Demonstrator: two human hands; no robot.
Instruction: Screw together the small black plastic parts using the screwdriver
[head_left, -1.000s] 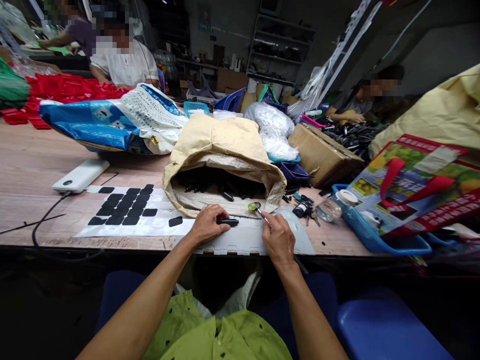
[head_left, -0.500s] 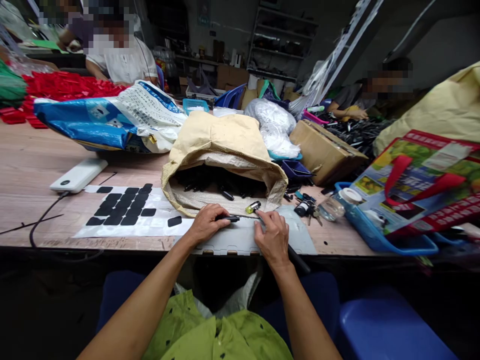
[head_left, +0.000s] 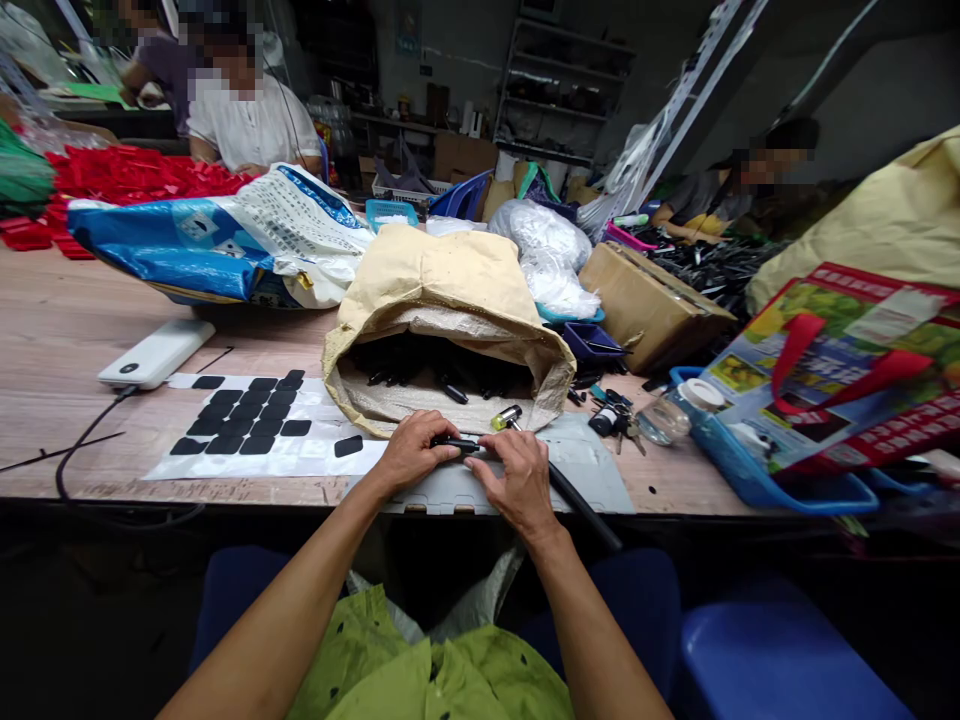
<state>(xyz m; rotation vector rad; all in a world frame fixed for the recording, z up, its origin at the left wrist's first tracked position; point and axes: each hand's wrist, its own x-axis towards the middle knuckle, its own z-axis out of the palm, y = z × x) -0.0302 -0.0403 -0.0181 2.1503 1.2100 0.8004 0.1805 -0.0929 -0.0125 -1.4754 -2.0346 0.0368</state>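
Observation:
My left hand (head_left: 411, 450) pinches a slim black pen-like piece (head_left: 456, 444) that lies sideways over the grey board (head_left: 442, 490). At that piece's right end, the thumb and fingertips of my right hand (head_left: 517, 475) close in; the exact contact is partly hidden. Just beyond lies a small mallet with a yellow-faced head (head_left: 506, 416); its black handle (head_left: 585, 508) runs under my right hand and past the table edge. In front of both hands a tan sack (head_left: 450, 270) gapes toward me, with several black pieces (head_left: 454, 393) inside.
Left of the sack, black rounded stickers (head_left: 251, 410) sit on a white sheet beside a white power bank (head_left: 157, 353). A blue tray (head_left: 780, 485), a printed bag (head_left: 847, 370) and a clear bottle (head_left: 664, 420) stand right. Two co-workers sit behind at left, another at right.
My right hand has moved left from the mallet's shaft to the end of the black piece, uncovering more of the mallet handle. My left hand keeps its hold.

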